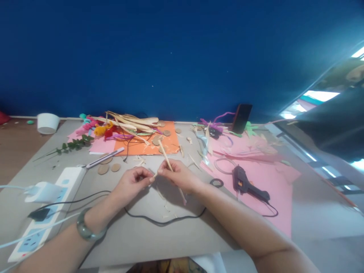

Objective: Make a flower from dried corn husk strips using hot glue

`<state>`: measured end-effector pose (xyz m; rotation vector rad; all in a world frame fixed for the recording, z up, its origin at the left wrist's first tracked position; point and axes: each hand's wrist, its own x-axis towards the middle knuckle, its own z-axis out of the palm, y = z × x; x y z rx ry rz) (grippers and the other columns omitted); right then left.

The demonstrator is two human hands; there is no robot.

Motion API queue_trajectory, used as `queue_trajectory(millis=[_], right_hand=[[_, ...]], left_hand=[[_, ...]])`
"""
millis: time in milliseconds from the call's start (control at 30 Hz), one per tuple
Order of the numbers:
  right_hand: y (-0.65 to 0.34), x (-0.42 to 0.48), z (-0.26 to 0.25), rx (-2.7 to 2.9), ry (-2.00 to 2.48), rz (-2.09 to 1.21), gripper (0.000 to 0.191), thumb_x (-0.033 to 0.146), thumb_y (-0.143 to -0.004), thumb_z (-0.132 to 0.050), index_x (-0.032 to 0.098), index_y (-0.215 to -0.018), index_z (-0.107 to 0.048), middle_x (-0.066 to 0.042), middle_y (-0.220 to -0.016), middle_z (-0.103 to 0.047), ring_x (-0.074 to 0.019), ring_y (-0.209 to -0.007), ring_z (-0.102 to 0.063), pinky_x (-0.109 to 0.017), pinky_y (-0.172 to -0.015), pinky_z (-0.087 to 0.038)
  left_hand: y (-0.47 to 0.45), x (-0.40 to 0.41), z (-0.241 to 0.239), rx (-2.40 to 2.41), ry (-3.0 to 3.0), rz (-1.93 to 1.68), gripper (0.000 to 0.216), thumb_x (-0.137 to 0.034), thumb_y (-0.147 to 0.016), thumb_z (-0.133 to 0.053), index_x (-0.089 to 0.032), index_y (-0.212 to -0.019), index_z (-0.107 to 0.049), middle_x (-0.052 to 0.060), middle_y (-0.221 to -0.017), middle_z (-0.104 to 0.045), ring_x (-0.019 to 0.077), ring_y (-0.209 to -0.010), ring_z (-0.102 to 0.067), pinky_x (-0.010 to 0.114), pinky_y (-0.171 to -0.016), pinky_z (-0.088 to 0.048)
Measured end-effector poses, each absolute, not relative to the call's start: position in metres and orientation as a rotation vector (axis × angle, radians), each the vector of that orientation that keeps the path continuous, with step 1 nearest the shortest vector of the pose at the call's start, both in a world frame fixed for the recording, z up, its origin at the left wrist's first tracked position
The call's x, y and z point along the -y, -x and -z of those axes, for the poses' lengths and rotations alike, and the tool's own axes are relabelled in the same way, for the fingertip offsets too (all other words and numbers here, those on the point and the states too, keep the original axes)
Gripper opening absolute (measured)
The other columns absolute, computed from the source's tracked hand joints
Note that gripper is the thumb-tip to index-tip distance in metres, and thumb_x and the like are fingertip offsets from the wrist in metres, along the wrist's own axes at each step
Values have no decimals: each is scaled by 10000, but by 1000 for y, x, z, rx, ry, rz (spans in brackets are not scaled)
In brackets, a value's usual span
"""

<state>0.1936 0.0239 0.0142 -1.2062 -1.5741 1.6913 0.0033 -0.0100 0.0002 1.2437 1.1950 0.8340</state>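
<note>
Straw-coloured stick point(165, 154): holding it aslant in the nearly closed right hand point(174, 175), midway between front and back edges of the bench point(113, 242). Pinching a small pale piece point(155, 175) in the left hand point(135, 183), thumb against fingers. Toward the right edge, a black glue gun point(244, 185) on pink paper point(280, 189).

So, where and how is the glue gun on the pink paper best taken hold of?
Probably by the slim handle of the glue gun, coming from the near right: this part points that way, while the thicker body lies to the left.
</note>
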Motion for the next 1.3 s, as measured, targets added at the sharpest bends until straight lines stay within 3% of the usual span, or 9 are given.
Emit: queue_trajectory(millis=[233,667,867,1033,1200,1300], right_hand=[[-192,-22,-18,1465,1164,-1756,202,359,-806,-584,182,-750,-503,104,-474,-373,-48,-391,-284,-165,-374,-223],[-191,-21,-17,1410,1156,-1762,221,376,-793,-608,189,-774,-492,111,-476,-361,-45,-389,-267,-165,-367,-199],[-189,-18,-19,1470,1210,-1750,373,495,-748,-665,177,-693,-478,95,-474,-411,-35,-379,-284,-179,-371,-193],[-186,-14,-18,1494,1226,-1740,350,487,-769,-629,166,-691,-514,81,-481,-444,-39,-389,-300,-186,-386,-197],[-189,-17,-20,1567,1229,-1682,233,380,-784,-614,164,-726,-547,78,-499,-446,-49,-414,-326,-185,-407,-230],[-191,-19,-23,1628,1242,-1615,225,372,-789,-614,160,-734,-565,68,-510,-461,-56,-441,-345,-186,-426,-250]], left_hand=[[-4,10,-5,-1215,-1221,-822,264,-404,-729,-676,-151,-690,-613,-32,-601,-517,98,-558,-422,223,-545,-331],[-3,8,3,-1244,-1292,-847,238,-388,-746,-653,-157,-698,-624,-16,-601,-558,113,-548,-463,240,-539,-356],[-1,13,4,-1479,-2035,-1153,144,-270,-813,-589,-193,-708,-650,49,-760,-661,197,-786,-588,329,-766,-408],[1,21,7,-1537,-2400,-1047,135,-250,-841,-577,-225,-774,-692,67,-843,-703,225,-880,-606,390,-892,-352],[0,18,4,-1458,-2059,-1097,189,-349,-813,-614,-203,-908,-686,95,-962,-677,234,-926,-585,382,-881,-389],[-1,13,2,-1273,-1642,-1007,262,-402,-855,-532,-172,-826,-654,64,-818,-642,189,-781,-575,301,-719,-441]])
